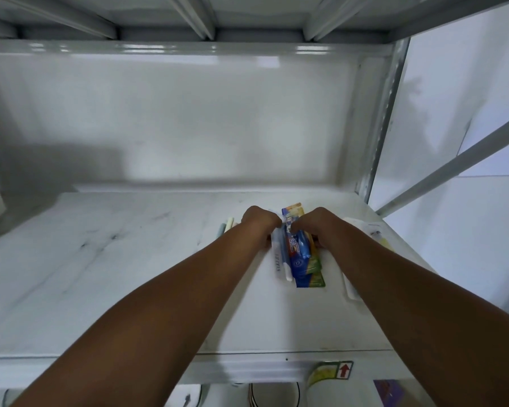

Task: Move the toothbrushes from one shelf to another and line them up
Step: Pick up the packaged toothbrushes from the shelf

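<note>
Stockroom or shop; white metal shelving (159, 274) holds packaged toothbrushes (300, 259).

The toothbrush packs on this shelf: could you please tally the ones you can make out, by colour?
Blue toothbrush pack: 1
Green and yellow pack, under the blue one: 1
White pack, beside the blue one: 1
Pale pack, right of the right hand: 1
Pastel pack, left of the left hand: 1
Total: 5, though the arms may hide more.

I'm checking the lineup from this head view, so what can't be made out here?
- Toothbrush packs' middles: hidden under the left hand and right hand.
- Fingers: curled out of sight, so grip unclear.
- White pack: largely covered by the right forearm.
- Pack print: too blurred to read.
- Lower shelf items: cut off by the bottom edge.
</note>
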{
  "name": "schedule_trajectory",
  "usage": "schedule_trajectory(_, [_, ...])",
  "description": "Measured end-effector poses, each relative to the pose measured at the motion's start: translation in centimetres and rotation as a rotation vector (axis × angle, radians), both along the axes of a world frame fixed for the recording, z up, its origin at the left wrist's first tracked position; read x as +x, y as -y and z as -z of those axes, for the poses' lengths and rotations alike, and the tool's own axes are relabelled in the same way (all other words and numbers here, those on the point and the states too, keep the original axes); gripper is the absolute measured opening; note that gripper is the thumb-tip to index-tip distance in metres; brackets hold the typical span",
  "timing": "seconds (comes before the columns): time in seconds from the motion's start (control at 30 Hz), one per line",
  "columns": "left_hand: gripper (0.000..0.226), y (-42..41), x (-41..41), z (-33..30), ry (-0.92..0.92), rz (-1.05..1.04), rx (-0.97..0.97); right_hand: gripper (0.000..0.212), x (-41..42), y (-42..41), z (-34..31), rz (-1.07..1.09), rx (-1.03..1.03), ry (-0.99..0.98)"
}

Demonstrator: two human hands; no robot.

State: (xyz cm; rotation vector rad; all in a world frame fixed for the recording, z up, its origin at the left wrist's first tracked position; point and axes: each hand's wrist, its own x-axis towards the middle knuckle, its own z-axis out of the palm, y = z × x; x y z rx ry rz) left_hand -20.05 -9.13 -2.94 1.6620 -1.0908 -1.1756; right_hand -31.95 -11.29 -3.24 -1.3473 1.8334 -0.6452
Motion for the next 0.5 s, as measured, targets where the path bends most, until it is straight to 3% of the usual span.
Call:
schedule_trajectory(0.07, [0.027, 0.1, -0.4, 0.1, -0.025, -0.007, -0.002, 0.042, 0.1, -0.1, -0.2, 0.005, 0.013, -0.022])
schedule_trajectory(0.17, [0.014, -0.3, -0.7, 0.0, 0.033, -0.008, 0.039, 0.048, 0.0, 0.0, -0.4, -0.004, 0.055, 0.005])
schedule_trajectory(0.23, [0.022, -0.4, -1.0, 0.0, 0.029, -0.013, 0.039, 0.033, 0.0, 0.3, -0.5, -0.011, 0.082, 0.048])
schedule_trajectory(0.3, [0.045, -0.4, -1.3, 0.3, 0.084, -0.01, 0.056, 0.019, -0.1, 0.5, -0.5, -0.021, 0.088, 0.101])
schedule_trajectory(0.43, [0.051, -0.2, -1.5, 0.7, 0.146, 0.013, 0.047, 0.035, 0.0, 0.3, -0.2, -0.005, 0.112, 0.077])
schedule_trajectory(0.5, [0.052, -0.3, -1.5, 0.8, 0.16, 0.017, 0.049, 0.032, 0.0, 0.3, -0.1, 0.009, 0.11, 0.109])
